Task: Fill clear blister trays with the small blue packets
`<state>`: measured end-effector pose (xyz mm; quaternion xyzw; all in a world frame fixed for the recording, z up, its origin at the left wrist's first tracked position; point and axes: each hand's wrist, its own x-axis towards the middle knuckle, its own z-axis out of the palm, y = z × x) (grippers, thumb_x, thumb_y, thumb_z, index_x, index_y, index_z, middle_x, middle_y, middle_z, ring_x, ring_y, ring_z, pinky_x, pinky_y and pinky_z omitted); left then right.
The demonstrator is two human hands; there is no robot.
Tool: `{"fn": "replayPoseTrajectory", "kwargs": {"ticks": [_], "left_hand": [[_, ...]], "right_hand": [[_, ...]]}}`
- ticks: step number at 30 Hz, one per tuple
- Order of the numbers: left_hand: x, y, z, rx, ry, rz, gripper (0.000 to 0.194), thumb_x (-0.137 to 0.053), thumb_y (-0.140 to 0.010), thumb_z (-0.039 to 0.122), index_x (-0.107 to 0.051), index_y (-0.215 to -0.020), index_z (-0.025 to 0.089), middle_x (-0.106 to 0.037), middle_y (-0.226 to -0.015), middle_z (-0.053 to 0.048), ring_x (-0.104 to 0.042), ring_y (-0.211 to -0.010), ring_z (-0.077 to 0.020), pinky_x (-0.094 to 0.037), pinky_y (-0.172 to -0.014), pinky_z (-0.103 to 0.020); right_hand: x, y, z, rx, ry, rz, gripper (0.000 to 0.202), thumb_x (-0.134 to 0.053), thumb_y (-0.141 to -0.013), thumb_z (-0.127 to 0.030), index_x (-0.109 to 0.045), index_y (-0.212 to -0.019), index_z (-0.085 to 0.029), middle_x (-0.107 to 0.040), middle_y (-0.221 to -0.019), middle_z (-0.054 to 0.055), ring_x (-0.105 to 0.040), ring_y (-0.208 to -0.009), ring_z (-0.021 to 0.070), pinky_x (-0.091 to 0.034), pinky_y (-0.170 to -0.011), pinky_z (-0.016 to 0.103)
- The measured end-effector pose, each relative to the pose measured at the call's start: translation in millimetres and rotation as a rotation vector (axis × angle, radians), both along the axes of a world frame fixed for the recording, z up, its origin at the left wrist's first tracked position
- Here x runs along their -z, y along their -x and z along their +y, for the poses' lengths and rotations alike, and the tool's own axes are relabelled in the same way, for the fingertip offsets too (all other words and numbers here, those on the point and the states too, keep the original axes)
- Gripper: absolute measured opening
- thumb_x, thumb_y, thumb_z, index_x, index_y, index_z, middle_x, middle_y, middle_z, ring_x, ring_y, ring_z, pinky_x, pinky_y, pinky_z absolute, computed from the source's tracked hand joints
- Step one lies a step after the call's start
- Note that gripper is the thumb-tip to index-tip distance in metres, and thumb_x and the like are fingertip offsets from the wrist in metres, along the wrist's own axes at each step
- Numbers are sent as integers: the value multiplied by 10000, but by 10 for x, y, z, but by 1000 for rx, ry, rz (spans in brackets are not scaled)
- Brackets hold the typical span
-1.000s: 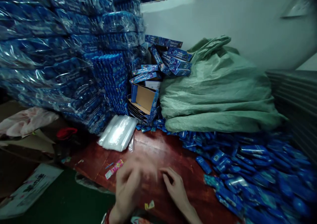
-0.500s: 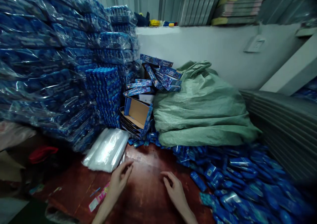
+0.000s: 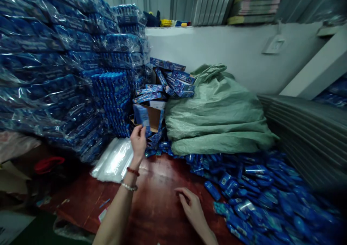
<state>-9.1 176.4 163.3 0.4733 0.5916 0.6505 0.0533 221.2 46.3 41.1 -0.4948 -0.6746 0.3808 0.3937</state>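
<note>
My left hand (image 3: 138,141) is stretched forward over the table, its fingers closed on the edge of a blue box (image 3: 142,116). That box is slightly blurred and tilted, in front of an open blue box with a brown inside (image 3: 154,117). Beside the left wrist lie clear plastic bags (image 3: 115,162). Over the red-brown table (image 3: 155,201), my right hand (image 3: 189,203) hovers with thumb and fingers apart and nothing between them. A single blue packet (image 3: 212,190) lies to its right, at the edge of a large heap of blue packets (image 3: 260,201).
Plastic-wrapped blue packs (image 3: 54,75) are stacked high on the left. Flattened blue display cartons (image 3: 176,80) lean at the back beside a big green sack (image 3: 214,111). Grey sheets (image 3: 306,129) are stacked at the right, and a red item (image 3: 48,164) lies at the left.
My left hand has moved forward from over the table to the boxes and closed on a blue box, which has shifted. My right hand has hardly moved. The view has shifted slightly.
</note>
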Motion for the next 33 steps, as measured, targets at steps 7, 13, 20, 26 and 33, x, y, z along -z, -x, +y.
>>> {"fn": "replayPoseTrajectory", "kwargs": {"ticks": [7,13,20,26,33], "left_hand": [[324,272,-1656,326,176,430,190,-549,-821,250,-645,-979,207,-669,-883,-42,-623,-817,-177,-506,-727,-252],[1450,-579,-2351,614,498,761,292,-449,-808,162,-634,-1021,235,-695,-940,-96,-678,-843,-212,-557,-713,-261],[1314,-1277,-1956,602,628,800,251,-386,-914,269,-600,-1040,230,-668,-923,-77,-648,-845,-238,-546,-754,-369],[1343,-456,-1493,384,589,883,413,-461,-880,319,-482,-1261,162,-509,-1277,-158,-509,-1131,-292,-456,-928,-449],[1496,-327,-1819,391,835,897,359,-340,-931,330,-595,-1116,159,-575,-1029,-129,-601,-886,-236,-496,-778,-363]], "right_hand": [[277,-347,-52,105,-74,-127,273,-419,-842,-224,-677,-930,-203,-689,-931,72,-638,-895,209,-509,-814,329],[223,-540,213,349,-278,-401,293,-375,-864,-182,-619,-1026,-176,-621,-1004,98,-551,-968,228,-445,-889,392],[203,-568,620,520,-152,-894,379,-477,-794,-160,-515,-1166,-95,-468,-1131,188,-507,-953,285,-418,-788,390],[296,-552,478,348,-243,-947,403,-468,-831,-188,-491,-1229,-135,-510,-1113,156,-482,-977,280,-422,-785,385],[359,-590,213,135,-321,-552,378,-369,-885,-148,-534,-1221,-197,-581,-1112,98,-502,-1058,215,-440,-898,377]]}}
